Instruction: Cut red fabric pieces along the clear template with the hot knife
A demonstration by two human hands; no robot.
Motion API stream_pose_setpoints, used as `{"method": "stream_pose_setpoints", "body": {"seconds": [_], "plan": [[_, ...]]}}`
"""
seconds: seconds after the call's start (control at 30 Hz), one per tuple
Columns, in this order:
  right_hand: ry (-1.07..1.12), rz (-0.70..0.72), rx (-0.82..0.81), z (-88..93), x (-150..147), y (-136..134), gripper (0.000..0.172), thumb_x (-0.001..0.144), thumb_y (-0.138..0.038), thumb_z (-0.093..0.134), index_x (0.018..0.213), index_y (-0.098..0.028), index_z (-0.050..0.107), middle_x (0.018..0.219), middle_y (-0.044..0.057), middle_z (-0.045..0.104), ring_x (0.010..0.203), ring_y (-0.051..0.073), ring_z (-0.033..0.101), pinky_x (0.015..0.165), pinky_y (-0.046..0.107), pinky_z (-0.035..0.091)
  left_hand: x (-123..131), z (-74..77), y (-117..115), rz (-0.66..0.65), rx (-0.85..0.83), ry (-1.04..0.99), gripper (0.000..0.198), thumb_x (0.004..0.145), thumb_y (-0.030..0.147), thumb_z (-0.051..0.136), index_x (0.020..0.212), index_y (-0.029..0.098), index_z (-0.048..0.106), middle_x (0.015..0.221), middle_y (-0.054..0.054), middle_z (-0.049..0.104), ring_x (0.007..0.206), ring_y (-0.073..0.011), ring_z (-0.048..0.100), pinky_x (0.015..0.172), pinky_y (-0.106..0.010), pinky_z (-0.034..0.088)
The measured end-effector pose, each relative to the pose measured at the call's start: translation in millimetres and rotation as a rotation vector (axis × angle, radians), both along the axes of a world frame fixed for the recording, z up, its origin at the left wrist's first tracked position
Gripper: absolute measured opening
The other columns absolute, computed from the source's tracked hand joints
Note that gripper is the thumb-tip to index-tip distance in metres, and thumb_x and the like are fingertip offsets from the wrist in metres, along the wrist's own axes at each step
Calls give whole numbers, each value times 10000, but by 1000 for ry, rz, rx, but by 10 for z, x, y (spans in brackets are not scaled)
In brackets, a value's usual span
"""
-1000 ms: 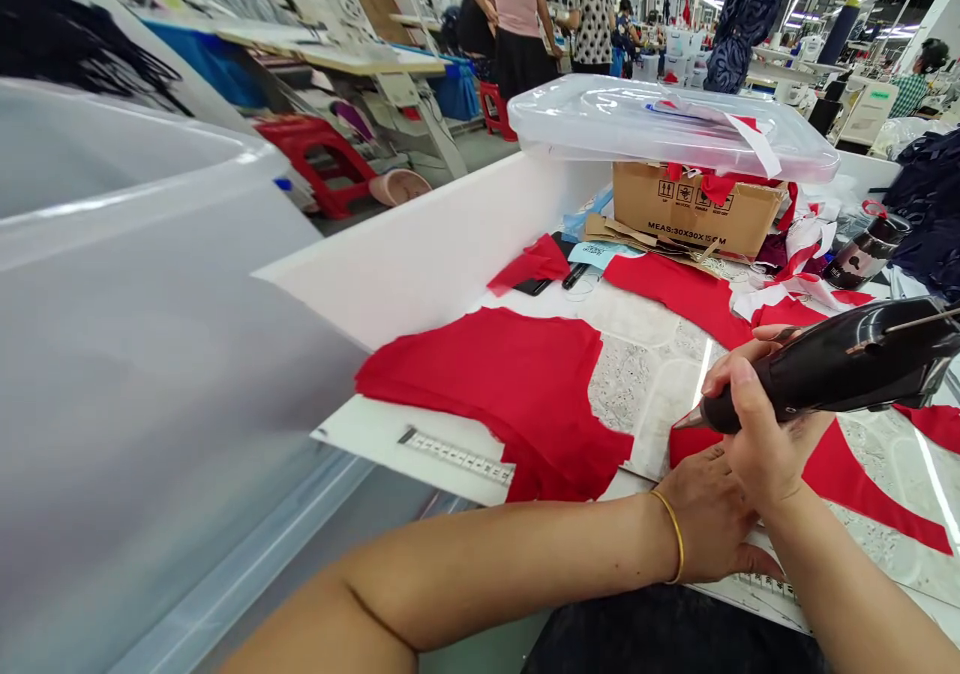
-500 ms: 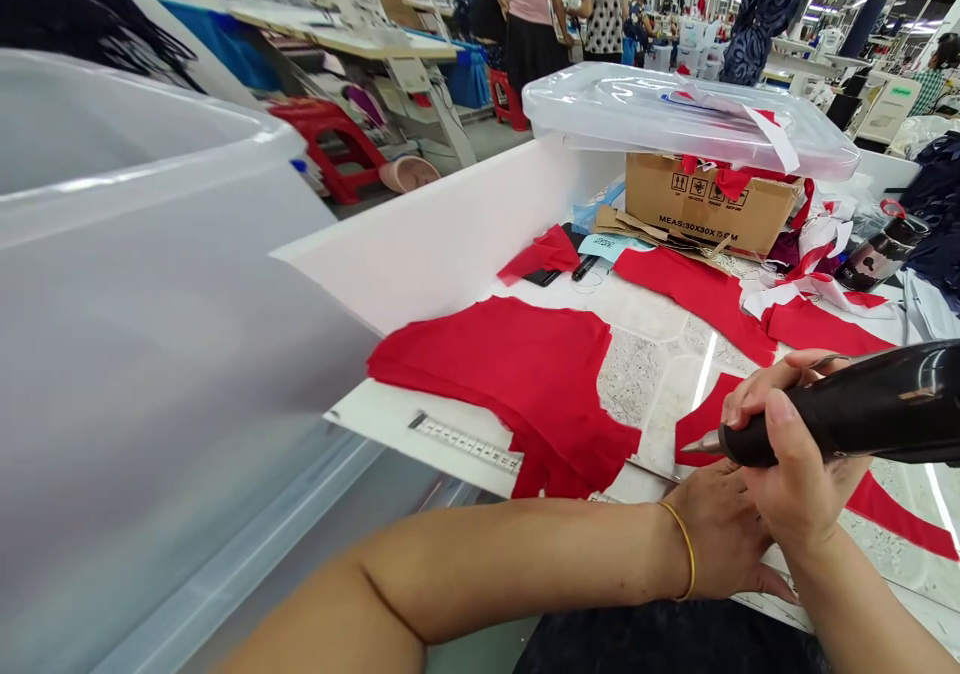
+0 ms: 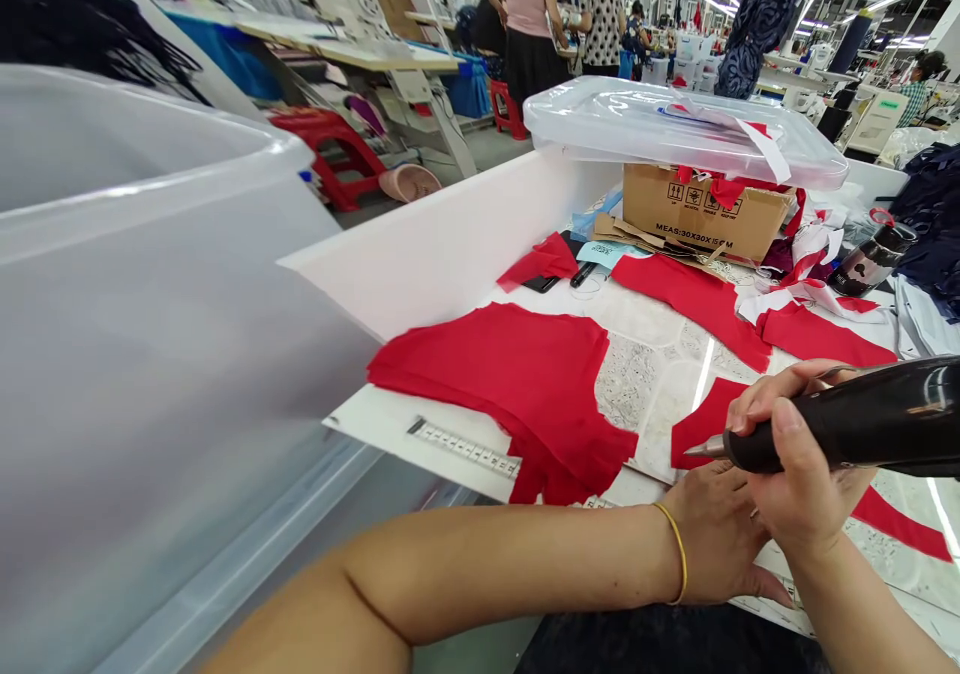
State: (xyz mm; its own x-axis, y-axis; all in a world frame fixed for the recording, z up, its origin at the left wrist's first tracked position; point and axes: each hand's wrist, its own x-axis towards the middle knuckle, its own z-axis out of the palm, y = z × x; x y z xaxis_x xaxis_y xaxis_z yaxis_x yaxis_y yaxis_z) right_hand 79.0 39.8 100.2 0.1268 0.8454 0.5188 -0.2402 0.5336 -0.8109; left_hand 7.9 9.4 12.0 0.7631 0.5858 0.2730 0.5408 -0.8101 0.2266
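My right hand (image 3: 802,474) is wrapped round a thick black handheld tool (image 3: 847,419) with a pointed metal tip. That tip is over the left end of a red cut fabric piece (image 3: 709,419); whether it touches cannot be told. Below the tool, my left hand (image 3: 712,534) lies flat with its fingers stretched out, partly hidden by my right hand. A yellow bangle (image 3: 679,554) circles the left wrist. Left of the hands lies a stack of red fabric pieces (image 3: 510,374), overlapping a printed measuring tape (image 3: 461,446) along the table edge.
A large translucent bin (image 3: 150,294) stands at the left, beside a white upright panel (image 3: 450,224). Further back are a cardboard box (image 3: 697,204) under a clear plastic lid (image 3: 637,119), more red pieces (image 3: 690,304) and a dark bottle (image 3: 874,259). Other people stand beyond.
The view has shifted slightly. My hands keep almost the same pose, and the tool's tip sits a little further in from the fabric's left edge.
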Motion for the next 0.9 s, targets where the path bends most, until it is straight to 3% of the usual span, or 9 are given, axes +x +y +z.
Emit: {"method": "stream_pose_setpoints", "body": {"seconds": [0.1, 0.2, 0.4, 0.53, 0.9], "plan": [[10, -101, 59, 51, 87, 178, 207, 861, -261, 700, 1009, -248, 556, 633, -75, 600, 506, 133, 585, 526, 294, 524, -111, 159, 82, -76, 53, -11, 812, 989, 705, 469, 1467, 48, 483, 1508, -190, 534, 1456, -318, 428, 1218, -402, 351], [-2, -227, 75, 44, 169, 444, 244, 824, -265, 719, 991, -232, 544, 604, -79, 612, 480, 132, 581, 526, 294, 516, -157, 231, 207, -77, 64, 20, 825, 985, 718, 451, 1417, 19, 520, 1490, -224, 537, 1443, -329, 445, 1218, -421, 345], [22, -329, 97, -33, 232, 855, 230, 779, -273, 711, 939, -210, 558, 574, -92, 605, 441, 109, 562, 530, 285, 503, -185, 81, 357, -23, 64, -22, 819, 981, 717, 451, 1446, 45, 502, 1532, -243, 484, 1478, -346, 399, 1228, -481, 336], [25, -318, 104, -56, 176, 891, 237, 774, -255, 696, 951, -210, 545, 554, -98, 608, 434, 117, 576, 526, 285, 501, -213, 4, 333, -20, 40, -51, 841, 987, 728, 412, 1453, 32, 491, 1537, -243, 477, 1487, -350, 382, 1238, -475, 326], [43, -313, 46, -100, 68, 859, 226, 750, -274, 721, 883, -213, 549, 545, -92, 600, 438, 120, 583, 503, 277, 491, -232, 23, 317, -1, -42, -7, 854, 983, 744, 402, 1505, 69, 437, 1552, -207, 465, 1464, -329, 409, 1229, -446, 327]]}}
